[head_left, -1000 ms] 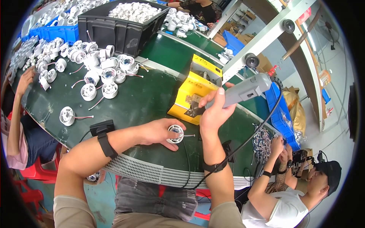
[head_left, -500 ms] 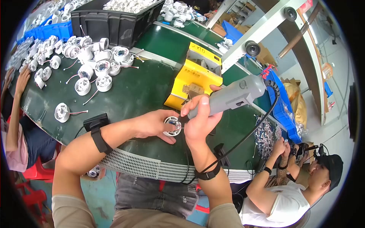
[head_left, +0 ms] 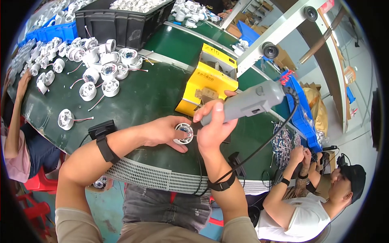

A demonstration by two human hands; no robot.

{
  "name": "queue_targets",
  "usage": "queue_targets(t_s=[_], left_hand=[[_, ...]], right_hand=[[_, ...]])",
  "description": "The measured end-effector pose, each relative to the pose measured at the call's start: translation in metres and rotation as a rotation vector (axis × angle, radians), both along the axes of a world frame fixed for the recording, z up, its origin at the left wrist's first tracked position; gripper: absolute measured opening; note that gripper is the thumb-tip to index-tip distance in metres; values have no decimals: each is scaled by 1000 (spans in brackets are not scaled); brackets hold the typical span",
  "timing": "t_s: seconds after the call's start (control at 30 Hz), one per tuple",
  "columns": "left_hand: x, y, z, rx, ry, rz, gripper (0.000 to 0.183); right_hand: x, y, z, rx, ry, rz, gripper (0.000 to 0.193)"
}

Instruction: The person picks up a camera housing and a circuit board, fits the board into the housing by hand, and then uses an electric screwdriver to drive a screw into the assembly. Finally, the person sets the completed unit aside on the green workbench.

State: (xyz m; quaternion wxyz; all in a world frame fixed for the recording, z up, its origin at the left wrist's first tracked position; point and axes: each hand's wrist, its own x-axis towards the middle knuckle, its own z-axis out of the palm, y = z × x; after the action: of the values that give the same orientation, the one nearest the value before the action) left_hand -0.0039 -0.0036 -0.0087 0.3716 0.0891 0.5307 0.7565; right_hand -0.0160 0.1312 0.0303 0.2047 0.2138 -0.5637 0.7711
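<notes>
My left hand is closed round a small white round housing with a circuit board inside, its thumb and fingers on the rim. In my right hand is a grey electric screwdriver, tilted with its corded end up to the right. The tool's tip is hidden behind my right hand, close to the housing. A black cord runs from the tool down past my right wrist. Just beyond my hands stands a yellow box with a metal fitting on its front.
Many white housings with wires are heaped at the left. Behind them stands a black crate of white parts. A bundle of wires lies at the right near a blue bin. Co-workers sit at both sides.
My hands, the housing and the screwdriver hold almost the same place. At the right, the co-worker's hands have shifted slightly by the wire bundle.
</notes>
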Motion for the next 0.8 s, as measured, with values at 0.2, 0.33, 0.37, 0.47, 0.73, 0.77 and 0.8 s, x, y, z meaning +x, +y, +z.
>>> queue_targets(t_s=[0.2,0.33,0.37,0.47,0.73,0.77,0.8], left_hand=[[1,0,2,-51,-9,20,36],[1,2,4,-53,-9,6,36],[2,0,3,-62,-18,9,36],[2,-1,4,-68,-15,4,36],[2,-3,6,-100,10,-59,38],[2,-4,6,-93,-2,-85,38],[2,-3,7,-86,-12,-112,38]], right_hand=[[-17,9,15,75,271,-84,43],[-46,24,67,-39,413,-200,63],[-52,19,82,-128,418,-211,61],[-64,29,96,-79,345,-207,56],[-44,34,58,-1,426,-224,46],[-36,24,61,-78,375,-262,44],[-35,22,58,-78,376,-262,44]])
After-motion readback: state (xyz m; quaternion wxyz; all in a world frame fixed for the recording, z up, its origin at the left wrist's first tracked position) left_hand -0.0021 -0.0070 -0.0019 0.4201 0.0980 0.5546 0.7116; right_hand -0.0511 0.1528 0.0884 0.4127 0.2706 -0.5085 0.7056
